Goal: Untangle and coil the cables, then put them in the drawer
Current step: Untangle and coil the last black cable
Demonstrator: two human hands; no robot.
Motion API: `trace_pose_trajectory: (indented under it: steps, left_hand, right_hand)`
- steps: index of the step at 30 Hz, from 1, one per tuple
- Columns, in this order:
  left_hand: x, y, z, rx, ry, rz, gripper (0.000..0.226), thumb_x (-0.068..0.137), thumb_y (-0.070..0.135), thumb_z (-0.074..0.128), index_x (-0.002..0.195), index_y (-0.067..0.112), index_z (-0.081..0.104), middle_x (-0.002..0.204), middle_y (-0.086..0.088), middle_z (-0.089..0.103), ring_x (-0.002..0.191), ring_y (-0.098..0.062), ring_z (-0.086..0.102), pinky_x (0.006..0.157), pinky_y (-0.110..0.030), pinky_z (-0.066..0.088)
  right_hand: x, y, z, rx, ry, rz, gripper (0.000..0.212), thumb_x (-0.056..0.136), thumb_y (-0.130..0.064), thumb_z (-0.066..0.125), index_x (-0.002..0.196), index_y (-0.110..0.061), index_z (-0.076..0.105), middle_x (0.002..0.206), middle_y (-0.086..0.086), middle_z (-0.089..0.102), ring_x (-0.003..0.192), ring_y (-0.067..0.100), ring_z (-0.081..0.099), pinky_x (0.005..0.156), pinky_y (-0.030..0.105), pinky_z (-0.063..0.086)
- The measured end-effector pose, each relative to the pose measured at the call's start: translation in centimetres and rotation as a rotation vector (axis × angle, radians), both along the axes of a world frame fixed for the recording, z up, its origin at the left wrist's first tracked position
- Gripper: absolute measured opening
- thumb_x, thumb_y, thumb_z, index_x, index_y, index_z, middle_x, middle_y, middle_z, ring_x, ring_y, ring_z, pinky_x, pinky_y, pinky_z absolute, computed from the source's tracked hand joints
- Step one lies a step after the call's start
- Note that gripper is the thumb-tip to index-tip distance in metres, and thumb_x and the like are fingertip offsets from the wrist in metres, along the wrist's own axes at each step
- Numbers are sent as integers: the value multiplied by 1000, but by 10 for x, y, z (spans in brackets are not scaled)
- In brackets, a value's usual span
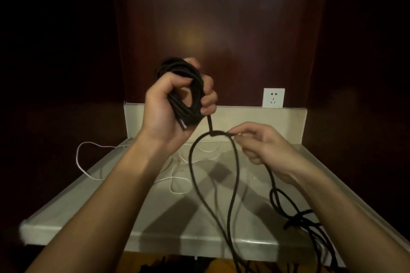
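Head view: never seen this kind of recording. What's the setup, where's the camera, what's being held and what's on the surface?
There is no robot here: a person works with two bare hands, and one wide-angle camera worn on the head looks forward and down at them, so the forearms come in from the bottom of the picture. The left hand grips a coiled bundle of black cable. The right hand pinches the same cable where it crosses itself in a loop. The loose rest hangs down toward the bottom edge, with a tangle at lower right. A thin white cable lies uncoiled on the pale tabletop, partly trailing off its left edge. A wall socket sits behind. No drawer is in view.
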State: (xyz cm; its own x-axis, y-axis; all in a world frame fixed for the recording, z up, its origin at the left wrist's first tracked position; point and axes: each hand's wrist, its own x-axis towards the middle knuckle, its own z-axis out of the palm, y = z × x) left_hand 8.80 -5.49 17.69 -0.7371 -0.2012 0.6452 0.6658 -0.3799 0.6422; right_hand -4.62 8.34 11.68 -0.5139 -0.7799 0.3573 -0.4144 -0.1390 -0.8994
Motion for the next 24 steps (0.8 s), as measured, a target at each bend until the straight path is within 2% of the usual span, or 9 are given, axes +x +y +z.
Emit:
trace_pose_trajectory:
  steps: [3, 5, 6, 8, 9, 11, 13, 18, 24]
  left_hand:
    - [2, 1, -14, -239, 67, 102, 23, 72, 7, 45, 94, 9, 50, 70, -15, 46, 58, -21, 41, 55, -33, 28]
    - [5, 2, -22, -405, 99, 157, 22, 72, 9, 49, 94, 8, 53, 71, -18, 49, 59, -25, 44, 56, -33, 34]
    - [8, 3, -25, -500, 102, 197, 22, 72, 11, 51, 93, 9, 54, 71, -19, 50, 60, -26, 46, 57, -33, 38]
    - [16, 8, -33, -716, 101, 290, 21, 72, 13, 53, 93, 12, 56, 74, -17, 54, 65, -27, 50, 60, -33, 43]
    - [19, 11, -38, -838, 97, 342, 20, 73, 14, 53, 93, 14, 57, 77, -12, 55, 67, -24, 53, 61, -34, 44]
    - [22, 17, -52, -1097, 78, 460, 20, 77, 18, 52, 97, 18, 56, 81, 1, 55, 68, -20, 54, 59, -35, 46]
    - [19, 17, -66, -1316, 84, 586, 22, 79, 21, 52, 100, 19, 55, 84, 11, 51, 70, -14, 52, 60, -33, 45]
    - [10, 14, -87, -1710, 88, 928, 26, 80, 26, 49, 102, 15, 55, 93, -2, 55, 81, -22, 51, 72, -36, 44]
    - [9, 22, -94, -1855, 96, 1262, 38, 77, 21, 40, 107, 8, 61, 98, -10, 58, 89, -29, 53, 82, -38, 45]
  right_hand:
    - [-2, 2, 5, -58, -166, -98, 17, 98, 0, 51, 107, 5, 64, 58, -2, 33, 46, 6, 24, 41, 19, 16]
    - [2, 4, 9, -55, -91, -191, 17, 98, -3, 50, 104, 1, 66, 59, -1, 42, 49, 11, 34, 44, 22, 26]
    - [5, 5, 11, -44, 10, -251, 18, 100, -6, 50, 101, -5, 68, 64, 3, 51, 55, 17, 43, 50, 26, 37]
    - [10, 6, 14, -23, 196, -344, 19, 102, -13, 49, 102, -13, 68, 90, 11, 67, 83, 25, 61, 82, 39, 52]
    - [12, 7, 14, -24, 200, -342, 19, 103, -15, 47, 105, -13, 66, 100, 9, 69, 96, 23, 63, 96, 44, 50]
    - [19, 9, 15, -66, 60, -238, 19, 105, -14, 42, 111, -8, 59, 105, 6, 71, 103, 20, 68, 105, 49, 45]
    - [23, 11, 14, -93, -2, -158, 19, 106, -12, 37, 114, -3, 52, 104, 10, 74, 96, 22, 73, 105, 51, 45]
    - [25, 13, 7, -142, -17, -103, 18, 107, -15, 36, 114, -3, 48, 99, 14, 74, 85, 24, 74, 90, 46, 55]
    - [26, 9, 1, -220, -91, -94, 16, 105, -14, 40, 112, -7, 52, 101, 12, 66, 77, 21, 68, 64, 32, 59]
